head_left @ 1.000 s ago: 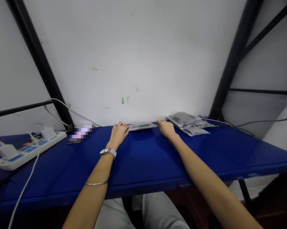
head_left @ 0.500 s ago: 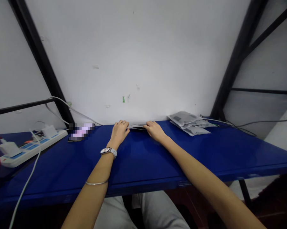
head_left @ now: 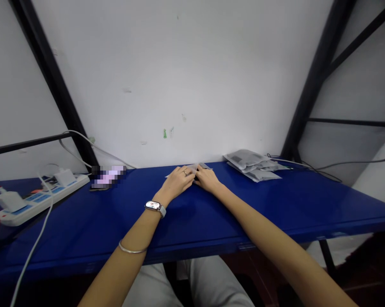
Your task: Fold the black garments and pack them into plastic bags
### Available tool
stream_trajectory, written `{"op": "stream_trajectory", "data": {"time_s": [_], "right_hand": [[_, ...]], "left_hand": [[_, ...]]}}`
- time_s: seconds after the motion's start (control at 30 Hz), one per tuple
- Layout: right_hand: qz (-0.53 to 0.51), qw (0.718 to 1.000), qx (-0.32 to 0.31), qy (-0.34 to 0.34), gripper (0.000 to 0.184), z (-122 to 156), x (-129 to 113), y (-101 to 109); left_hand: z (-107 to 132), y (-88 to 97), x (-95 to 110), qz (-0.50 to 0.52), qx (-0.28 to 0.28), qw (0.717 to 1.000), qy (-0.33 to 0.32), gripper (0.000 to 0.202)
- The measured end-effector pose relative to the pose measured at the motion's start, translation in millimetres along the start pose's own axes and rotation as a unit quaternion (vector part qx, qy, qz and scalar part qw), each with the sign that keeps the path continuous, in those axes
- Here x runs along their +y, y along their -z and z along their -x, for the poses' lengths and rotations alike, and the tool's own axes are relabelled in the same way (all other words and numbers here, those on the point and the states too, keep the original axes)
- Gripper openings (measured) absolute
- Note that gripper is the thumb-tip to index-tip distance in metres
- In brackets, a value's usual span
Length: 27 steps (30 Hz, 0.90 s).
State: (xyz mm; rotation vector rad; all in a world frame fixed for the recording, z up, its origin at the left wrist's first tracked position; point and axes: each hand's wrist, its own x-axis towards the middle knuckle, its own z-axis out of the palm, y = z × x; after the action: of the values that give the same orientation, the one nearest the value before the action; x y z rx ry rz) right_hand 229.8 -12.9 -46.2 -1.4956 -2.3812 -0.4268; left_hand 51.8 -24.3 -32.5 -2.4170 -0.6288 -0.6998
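My left hand (head_left: 178, 181) and my right hand (head_left: 206, 177) meet near the back of the blue table (head_left: 192, 221). Between them is a translucent plastic bag (head_left: 191, 167), its far part showing behind my fingers. Fingers of both hands are closed on the bag, close together at its near edge. Most of the bag, and anything inside it, is hidden by my hands. A watch and a bangle are on my left arm. Several similar frosted bags (head_left: 248, 161) lie in a pile to the right of my right hand.
On the left lies a white power strip (head_left: 41, 200) with chargers and a cable running over the table's front edge. A phone (head_left: 108, 177) rests near the back left. Black frame posts (head_left: 310, 81) rise at both sides, and thin cables (head_left: 323, 170) lie at the back right.
My left hand has moved right, close to my right hand. The bag's edge, stretched between the hands before, is now gathered and folded between them.
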Motion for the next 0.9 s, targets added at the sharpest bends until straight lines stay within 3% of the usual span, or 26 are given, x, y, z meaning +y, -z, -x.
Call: {"op": "stream_trajectory", "data": {"time_s": [0.13,0.23,0.37,0.5,0.6,0.7,0.8,0.9], "right_hand": [[-0.113,0.993,0.000,-0.029,0.035,-4.3,8.1,-12.2],[-0.248,0.968,0.032,-0.006,0.047,-11.1,17.0,-16.5],[-0.411,0.911,0.000,0.035,0.057,-15.5,27.3,-10.2],[-0.521,0.853,-0.016,-0.006,0.055,-8.5,40.2,2.3],[-0.558,0.830,-0.007,-0.025,0.043,-1.1,55.1,10.5],[-0.520,0.853,0.001,-0.037,0.036,3.9,72.1,15.8],[-0.419,0.906,-0.013,-0.053,0.045,6.9,87.4,18.5],[-0.309,0.944,-0.020,-0.115,0.057,8.6,97.5,20.2]], "left_hand": [[0.4,-5.6,1.9,0.080,-0.015,0.996,0.036,0.025],[8.3,-10.2,-3.7,0.132,-0.057,0.984,0.103,0.062],[21.9,-8.2,-14.1,0.181,-0.148,0.955,0.185,0.097],[29.9,-0.8,-23.5,0.171,-0.191,0.940,0.225,0.100],[36.4,1.9,-33.8,0.135,-0.225,0.929,0.261,0.089],[45.9,4.3,-48.4,0.091,-0.300,0.889,0.335,0.068],[55.0,9.6,-63.6,0.068,-0.373,0.831,0.406,0.051],[60.3,15.3,-75.6,0.065,-0.406,0.801,0.435,0.041]]}}
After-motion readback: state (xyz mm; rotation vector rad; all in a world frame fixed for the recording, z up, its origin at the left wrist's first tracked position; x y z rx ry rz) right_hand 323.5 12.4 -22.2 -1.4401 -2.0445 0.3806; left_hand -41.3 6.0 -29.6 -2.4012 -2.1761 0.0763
